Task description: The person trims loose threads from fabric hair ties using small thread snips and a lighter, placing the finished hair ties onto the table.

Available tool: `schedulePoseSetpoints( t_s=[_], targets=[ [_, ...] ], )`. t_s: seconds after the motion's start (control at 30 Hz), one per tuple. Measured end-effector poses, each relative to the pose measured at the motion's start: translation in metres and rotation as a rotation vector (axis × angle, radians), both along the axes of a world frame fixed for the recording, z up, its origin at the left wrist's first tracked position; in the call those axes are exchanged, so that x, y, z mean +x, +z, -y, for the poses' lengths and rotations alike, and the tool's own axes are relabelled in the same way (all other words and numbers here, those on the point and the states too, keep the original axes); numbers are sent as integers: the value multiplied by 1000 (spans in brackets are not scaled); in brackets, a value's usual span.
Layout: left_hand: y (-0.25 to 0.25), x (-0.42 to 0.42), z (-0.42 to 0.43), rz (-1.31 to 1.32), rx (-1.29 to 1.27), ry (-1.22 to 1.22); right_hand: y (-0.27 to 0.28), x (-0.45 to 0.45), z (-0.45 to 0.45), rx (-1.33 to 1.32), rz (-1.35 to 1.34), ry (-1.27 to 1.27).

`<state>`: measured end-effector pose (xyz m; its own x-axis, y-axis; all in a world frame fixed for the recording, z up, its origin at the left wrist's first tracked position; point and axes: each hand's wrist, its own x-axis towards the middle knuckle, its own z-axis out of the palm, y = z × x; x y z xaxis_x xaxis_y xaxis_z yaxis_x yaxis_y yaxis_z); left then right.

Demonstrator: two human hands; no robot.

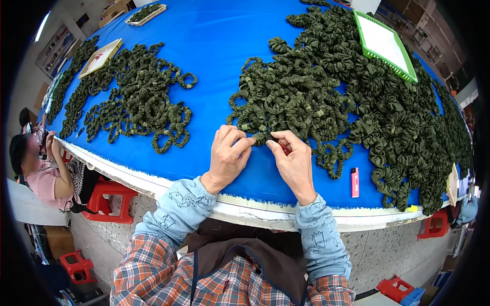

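Observation:
My left hand (228, 157) pinches a dark green scrunchie (260, 137) at the near edge of a large pile. Close to its right, my right hand (296, 166) is closed around a small red-handled tool (284, 147); its tip is dark and mostly hidden by my fingers. Just beyond both hands spreads the pile of gathered dark green scrunchies (293, 94). A pink lighter (354, 182) lies on the blue table cover (214, 61), to the right of my right hand.
A second scrunchie heap (140, 84) lies left, and fuller ruffled ones (388, 117) lie right. A green-rimmed tray (390, 67) rests on the right heap. A cream tray (108, 52) stands at the far left. Another person (51, 178) sits left, near a red stool (109, 201).

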<state>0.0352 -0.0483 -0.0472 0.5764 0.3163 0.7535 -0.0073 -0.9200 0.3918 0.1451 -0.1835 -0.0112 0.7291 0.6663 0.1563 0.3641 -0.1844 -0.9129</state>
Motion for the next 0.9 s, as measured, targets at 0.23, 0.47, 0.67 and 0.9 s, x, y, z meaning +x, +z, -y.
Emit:
schedulePoseSetpoints(
  t_s=[0.23, 0.47, 0.67, 0.9],
  targets=[
    [-1, -1, 1, -35, 40, -25, 27, 14, -13, -331, 235, 86],
    [-2, 0, 2, -45, 24, -24, 27, 22, -15, -348, 209, 146],
    [12, -6, 8, -105, -536, -55, 10, 19, -4, -77, -63, 107],
    [4, -6, 9, 29, -1473, -345, -1, -6, 15, 121, -132, 32]
  ],
)
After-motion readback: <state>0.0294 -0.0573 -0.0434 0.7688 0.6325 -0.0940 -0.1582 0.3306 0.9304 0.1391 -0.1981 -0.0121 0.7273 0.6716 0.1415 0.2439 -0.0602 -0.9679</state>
